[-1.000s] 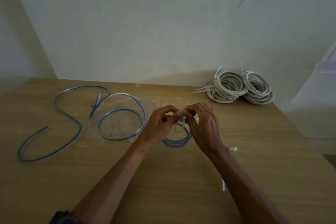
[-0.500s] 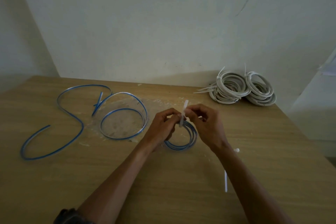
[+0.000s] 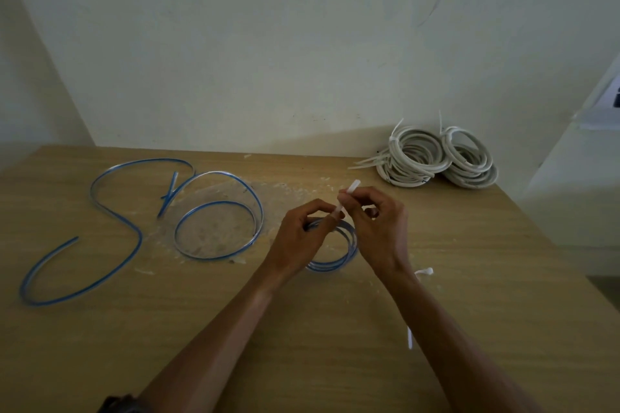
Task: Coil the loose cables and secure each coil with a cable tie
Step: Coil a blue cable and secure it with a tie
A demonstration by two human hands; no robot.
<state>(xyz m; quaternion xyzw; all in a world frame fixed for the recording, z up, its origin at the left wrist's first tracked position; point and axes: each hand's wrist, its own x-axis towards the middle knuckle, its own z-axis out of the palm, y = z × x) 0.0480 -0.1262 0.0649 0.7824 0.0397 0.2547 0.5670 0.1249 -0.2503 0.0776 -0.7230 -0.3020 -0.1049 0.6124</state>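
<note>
head view: small blue coil [image 3: 339, 261] flat on the table [image 3: 302, 362], centre, partly under both hands. left hand [image 3: 298, 238] with fingers curled, pinching the coil's far side right where the tie wraps it (exact contact hidden by the fingers). right hand [image 3: 379, 228] with thumb and forefinger clamped on the cable tie [image 3: 348, 195], tail sticking up and away. looks like cinching under way, tie probably not snug yet. thin springy cable, light, likely to fan open if let go; best held where the turns bunch, next to the tie. tie itself stiff, smooth, a bit slippery; better gripped low on the tail for a straight pull. loose blue cable [image 3: 134, 245] sprawled to the left in an s and a wide loop, well apart from the hands, not yet coiled. white coils [image 3: 436, 157] already tied, back right against the wall [image 3: 302, 43], near the table's right edge. spare ties [image 3: 424, 271] just beside the right wrist and forearm. open room toward the near edge for pulling back; right edge closer to the hands than the left one.
</note>
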